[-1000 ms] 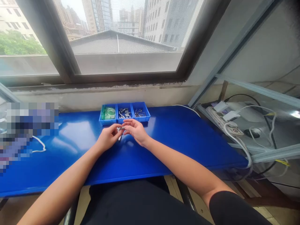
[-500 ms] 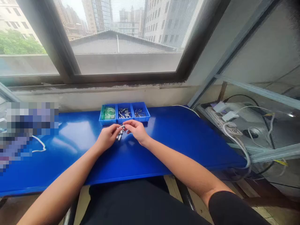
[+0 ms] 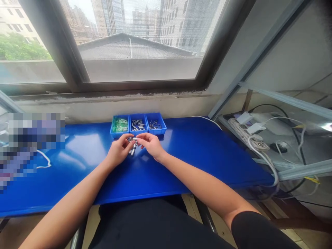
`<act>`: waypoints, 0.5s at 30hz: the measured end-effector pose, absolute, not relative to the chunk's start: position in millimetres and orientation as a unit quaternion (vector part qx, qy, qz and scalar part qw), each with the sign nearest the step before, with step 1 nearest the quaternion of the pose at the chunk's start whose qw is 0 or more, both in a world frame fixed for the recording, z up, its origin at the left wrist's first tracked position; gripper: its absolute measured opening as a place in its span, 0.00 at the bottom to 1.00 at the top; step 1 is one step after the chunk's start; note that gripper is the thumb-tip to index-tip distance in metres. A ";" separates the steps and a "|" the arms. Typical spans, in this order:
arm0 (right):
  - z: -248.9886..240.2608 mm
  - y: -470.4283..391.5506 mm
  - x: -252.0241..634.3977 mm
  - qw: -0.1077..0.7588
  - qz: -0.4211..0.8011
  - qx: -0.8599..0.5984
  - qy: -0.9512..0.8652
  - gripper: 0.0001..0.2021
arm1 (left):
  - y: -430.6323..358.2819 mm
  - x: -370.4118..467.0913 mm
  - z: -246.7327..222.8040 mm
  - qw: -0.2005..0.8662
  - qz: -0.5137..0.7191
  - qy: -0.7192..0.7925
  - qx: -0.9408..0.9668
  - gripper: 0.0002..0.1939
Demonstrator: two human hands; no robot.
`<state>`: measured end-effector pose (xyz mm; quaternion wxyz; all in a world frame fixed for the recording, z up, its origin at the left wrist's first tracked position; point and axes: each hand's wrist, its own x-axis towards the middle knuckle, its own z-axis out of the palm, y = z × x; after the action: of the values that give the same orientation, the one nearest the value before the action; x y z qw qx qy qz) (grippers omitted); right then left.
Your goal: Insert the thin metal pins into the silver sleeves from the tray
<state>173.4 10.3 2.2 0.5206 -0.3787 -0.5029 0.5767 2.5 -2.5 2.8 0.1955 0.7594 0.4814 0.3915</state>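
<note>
My left hand and my right hand meet over the blue table, fingertips pinched together. Between them is a small silver metal cylinder, lying roughly sideways; fingers cover its ends. Below and just behind the fingertips, several loose metal cylinders lie in a little heap on the table, partly hidden by my hands. Just beyond stands a row of three blue bins. The left bin has a green plastic bag of parts, the middle one more metal cylinders, the right one thin dark metal pins.
The blue table runs up to the wall under a window. A white cable and a blurred-out area are at the left. At the right, a metal-framed shelf carries a power strip, plugs, cables and a dark mouse.
The fingers of my left hand have opened slightly around the cylinder, which now shows a little more clearly. Both hands stay in nearly the same place.
</note>
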 end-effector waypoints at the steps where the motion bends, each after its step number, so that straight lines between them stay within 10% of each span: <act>1: 2.2 10.5 173.5 0.521 0.576 -0.380 -0.503 0.14 | -2.7 2.9 3.0 0.194 0.396 0.478 0.760 0.16; 15: 2.4 7.7 173.4 0.502 0.562 -0.379 -0.536 0.13 | -1.1 1.1 1.4 0.182 0.391 0.484 0.761 0.15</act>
<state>173.4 7.7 2.4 0.5025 -0.3793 -0.5362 0.5623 1.1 -1.1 1.4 0.1821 0.7613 0.4838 0.3914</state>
